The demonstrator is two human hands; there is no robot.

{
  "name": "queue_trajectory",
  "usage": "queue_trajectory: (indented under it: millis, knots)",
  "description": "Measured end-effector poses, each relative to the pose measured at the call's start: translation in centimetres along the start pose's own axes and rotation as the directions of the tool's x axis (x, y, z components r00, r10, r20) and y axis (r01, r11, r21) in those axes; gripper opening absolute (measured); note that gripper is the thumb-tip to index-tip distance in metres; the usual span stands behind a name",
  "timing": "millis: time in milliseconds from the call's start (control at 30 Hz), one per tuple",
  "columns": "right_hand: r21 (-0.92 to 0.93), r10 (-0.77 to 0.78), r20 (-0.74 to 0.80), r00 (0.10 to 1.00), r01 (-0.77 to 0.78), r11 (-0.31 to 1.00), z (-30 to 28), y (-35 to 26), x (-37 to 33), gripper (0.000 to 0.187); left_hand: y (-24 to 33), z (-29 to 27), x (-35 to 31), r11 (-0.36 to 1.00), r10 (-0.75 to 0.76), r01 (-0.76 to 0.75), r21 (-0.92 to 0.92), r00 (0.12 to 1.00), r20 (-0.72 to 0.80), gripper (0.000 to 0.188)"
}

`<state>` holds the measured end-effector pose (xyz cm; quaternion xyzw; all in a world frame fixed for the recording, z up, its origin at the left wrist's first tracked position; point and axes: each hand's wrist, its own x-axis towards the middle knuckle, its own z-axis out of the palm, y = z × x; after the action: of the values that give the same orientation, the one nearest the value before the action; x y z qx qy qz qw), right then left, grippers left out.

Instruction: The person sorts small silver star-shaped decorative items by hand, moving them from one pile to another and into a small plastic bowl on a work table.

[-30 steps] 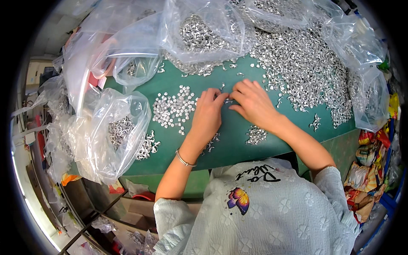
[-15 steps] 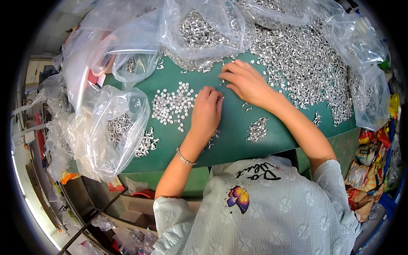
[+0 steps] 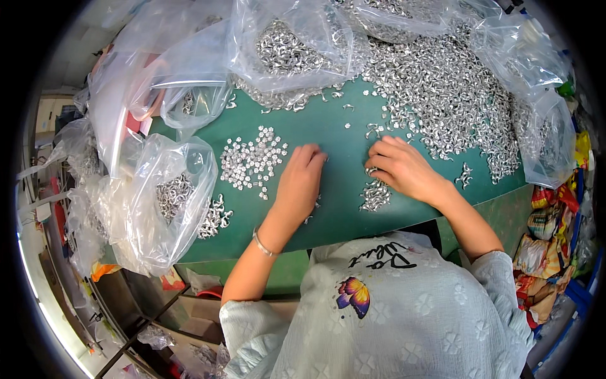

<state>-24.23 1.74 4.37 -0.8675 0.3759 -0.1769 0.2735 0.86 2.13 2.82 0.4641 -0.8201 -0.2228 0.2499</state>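
Note:
My left hand (image 3: 299, 183) is closed, thumb against fingers, over the green tabletop. A tiny silver bit shows at its fingertips, too small to name. Left of it lies a loose spread of small silver flower-shaped pieces (image 3: 254, 159). My right hand (image 3: 407, 169) has its fingers curled down beside a small pile of curved silver metal pieces (image 3: 376, 197). Silver bits show at those fingertips; whether they are held is hard to see. A few curved pieces (image 3: 374, 130) lie just beyond this hand. Others are partly hidden below my left wrist.
A large heap of curved metal pieces (image 3: 451, 88) covers the far right of the green table (image 3: 341, 221). Clear plastic bags of pieces stand at the back (image 3: 287, 47) and at the left (image 3: 167, 199). Another clear bag (image 3: 546, 142) hangs over the right edge.
My right hand has come back from the far middle toward me and to the right, beside the small pile. My left hand has shifted slightly nearer and stays closed.

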Motion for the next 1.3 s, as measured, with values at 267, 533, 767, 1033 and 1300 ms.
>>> queue_trajectory:
  millis: [267, 533, 767, 1033, 1300]
  knots:
    - [-0.183, 0.143, -0.375, 0.916, -0.224, 0.957, 0.0, 1.3, 2.4, 0.021, 1.4, -0.5, -2.6, 0.997, -0.066, 0.07, 0.033, 0.993, -0.095, 0.012]
    - [0.011, 0.058, -0.273, 0.96, -0.057, 0.998, -0.7, 2.7, 2.0, 0.014, 2.5, -1.5, -3.0, 0.995, -0.074, 0.075, 0.066, 0.997, -0.017, 0.019]
    - [-0.112, 0.142, -0.362, 0.921, -0.194, 0.975, -0.8, 1.7, 0.7, 0.013, 3.4, 2.4, 3.3, 0.996, -0.025, 0.024, -0.082, 1.0, -0.017, 0.024]
    - [-0.149, 0.114, -0.319, 0.941, -0.168, 0.975, 2.0, 0.5, 0.5, 0.014, 2.8, 4.1, 3.5, 0.988, 0.023, -0.024, -0.151, 1.0, -0.005, 0.015]
    - [0.204, 0.076, -0.072, 0.995, -0.059, 0.977, 2.2, -1.2, 1.8, 0.021, 2.7, -0.2, 0.4, 0.984, -0.052, 0.048, -0.17, 0.999, -0.018, 0.027]
